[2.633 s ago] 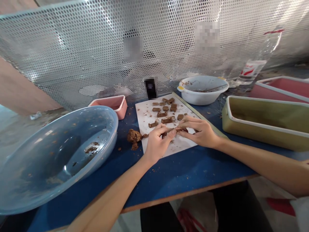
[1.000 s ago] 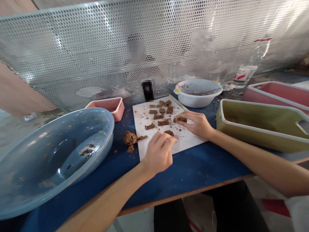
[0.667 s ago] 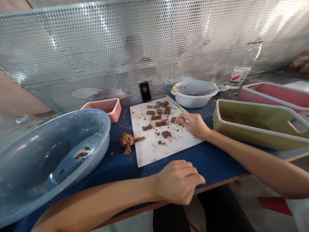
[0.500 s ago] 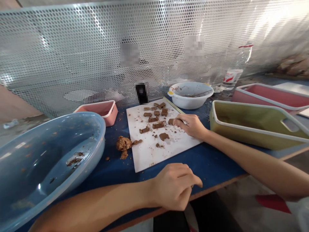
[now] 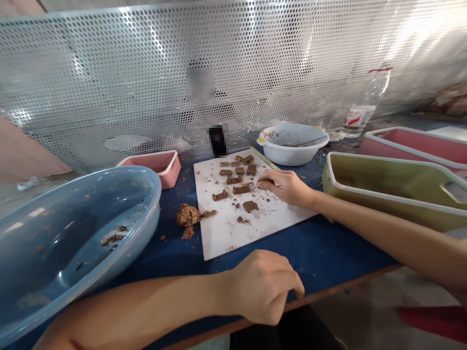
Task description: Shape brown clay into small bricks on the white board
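Note:
My right hand (image 5: 286,187) is over the right side of a white board (image 5: 219,238), its fingers curled on a small piece of brown clay that they mostly hide. Several clay pieces lie left of it: short rolls, such as one clay roll (image 5: 242,189), and a flat clay piece (image 5: 250,207). Crumbs are scattered between them. A rough lump of clay (image 5: 188,214) sits off the board's left edge. My left hand (image 5: 260,287) rests loosely closed at the table's front edge, palm down; nothing shows in it, though its palm is hidden.
A large blue basin (image 5: 149,204) stands at the left, with a pink bin (image 5: 171,172) behind it. A white bowl (image 5: 294,150) with twigs is beyond the board. At the right are a green bin (image 5: 383,197), another pink bin (image 5: 372,138) and a bottle (image 5: 359,114). Perforated metal (image 5: 146,87) closes the back.
The fingers of my right hand have closed further over the clay piece, which showed at their tips before. My left hand has barely moved. The view has shifted slightly.

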A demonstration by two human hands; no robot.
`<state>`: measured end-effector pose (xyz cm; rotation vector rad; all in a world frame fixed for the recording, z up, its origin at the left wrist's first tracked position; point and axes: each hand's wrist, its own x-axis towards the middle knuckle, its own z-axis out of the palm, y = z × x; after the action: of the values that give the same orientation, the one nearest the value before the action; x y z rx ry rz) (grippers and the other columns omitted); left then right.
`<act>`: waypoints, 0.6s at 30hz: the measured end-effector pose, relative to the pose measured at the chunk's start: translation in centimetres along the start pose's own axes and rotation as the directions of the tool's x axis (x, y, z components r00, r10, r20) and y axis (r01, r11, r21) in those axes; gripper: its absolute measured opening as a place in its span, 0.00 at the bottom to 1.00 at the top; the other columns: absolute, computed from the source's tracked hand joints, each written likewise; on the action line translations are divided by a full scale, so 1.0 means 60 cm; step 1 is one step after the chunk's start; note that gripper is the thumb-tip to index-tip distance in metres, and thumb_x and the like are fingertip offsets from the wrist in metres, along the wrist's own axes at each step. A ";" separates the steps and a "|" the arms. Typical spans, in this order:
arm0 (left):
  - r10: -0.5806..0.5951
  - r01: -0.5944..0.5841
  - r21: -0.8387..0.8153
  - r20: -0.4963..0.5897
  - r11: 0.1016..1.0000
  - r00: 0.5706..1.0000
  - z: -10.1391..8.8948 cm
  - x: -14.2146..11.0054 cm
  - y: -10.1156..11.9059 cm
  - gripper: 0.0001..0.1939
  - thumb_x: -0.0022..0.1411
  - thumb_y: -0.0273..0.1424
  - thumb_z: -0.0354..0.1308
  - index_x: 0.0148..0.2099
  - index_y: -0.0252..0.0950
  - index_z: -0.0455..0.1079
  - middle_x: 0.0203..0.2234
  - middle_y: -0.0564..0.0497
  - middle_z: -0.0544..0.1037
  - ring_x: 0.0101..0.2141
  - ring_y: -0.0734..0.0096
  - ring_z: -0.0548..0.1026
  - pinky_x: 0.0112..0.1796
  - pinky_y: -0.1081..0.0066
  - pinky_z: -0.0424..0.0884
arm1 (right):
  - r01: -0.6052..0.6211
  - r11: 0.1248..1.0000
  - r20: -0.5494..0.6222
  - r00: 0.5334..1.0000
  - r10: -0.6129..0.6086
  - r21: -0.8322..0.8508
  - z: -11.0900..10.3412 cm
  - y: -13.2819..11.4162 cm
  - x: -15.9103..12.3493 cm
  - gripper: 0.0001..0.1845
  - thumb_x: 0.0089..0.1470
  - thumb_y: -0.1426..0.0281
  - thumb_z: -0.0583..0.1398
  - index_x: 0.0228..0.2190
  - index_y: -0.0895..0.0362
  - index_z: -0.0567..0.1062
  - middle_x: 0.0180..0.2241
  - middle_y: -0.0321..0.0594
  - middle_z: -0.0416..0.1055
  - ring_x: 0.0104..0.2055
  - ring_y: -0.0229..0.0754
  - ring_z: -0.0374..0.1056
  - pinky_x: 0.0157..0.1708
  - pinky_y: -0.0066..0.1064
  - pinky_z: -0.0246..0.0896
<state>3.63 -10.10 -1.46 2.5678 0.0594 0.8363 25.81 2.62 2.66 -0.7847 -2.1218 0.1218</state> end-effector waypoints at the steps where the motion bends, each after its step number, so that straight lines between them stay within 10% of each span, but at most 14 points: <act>1: 0.004 -0.004 0.000 -0.010 1.000 1.000 -0.001 0.000 0.001 0.12 0.59 0.17 0.51 0.38 0.36 0.72 0.25 0.50 0.77 0.27 0.68 0.77 0.35 0.69 0.78 | 0.013 1.000 -0.021 1.000 -0.013 0.005 0.000 0.002 -0.004 0.09 0.72 0.62 0.62 0.40 0.52 0.79 0.37 0.38 0.83 0.38 0.42 0.79 0.40 0.33 0.72; 10: 0.037 -0.043 -0.044 -0.128 0.998 0.991 -0.008 0.010 0.007 0.13 0.60 0.16 0.50 0.37 0.37 0.71 0.25 0.51 0.78 0.24 0.71 0.74 0.31 0.70 0.75 | 0.018 0.997 0.045 0.999 -0.015 -0.072 -0.010 0.020 -0.038 0.19 0.76 0.63 0.57 0.31 0.52 0.76 0.27 0.35 0.78 0.29 0.39 0.74 0.32 0.31 0.68; 18: 0.017 -0.025 -0.065 -0.120 0.998 0.993 -0.013 0.011 0.011 0.14 0.60 0.15 0.49 0.37 0.37 0.71 0.26 0.51 0.78 0.25 0.71 0.75 0.32 0.71 0.75 | 0.090 0.996 0.035 0.995 -0.090 0.007 -0.012 0.012 -0.034 0.06 0.72 0.67 0.62 0.42 0.52 0.81 0.39 0.39 0.84 0.40 0.42 0.80 0.43 0.32 0.75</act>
<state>3.68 -10.26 -0.26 2.4584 0.0400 0.9822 27.57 1.88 1.44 -0.6873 -2.1858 0.0939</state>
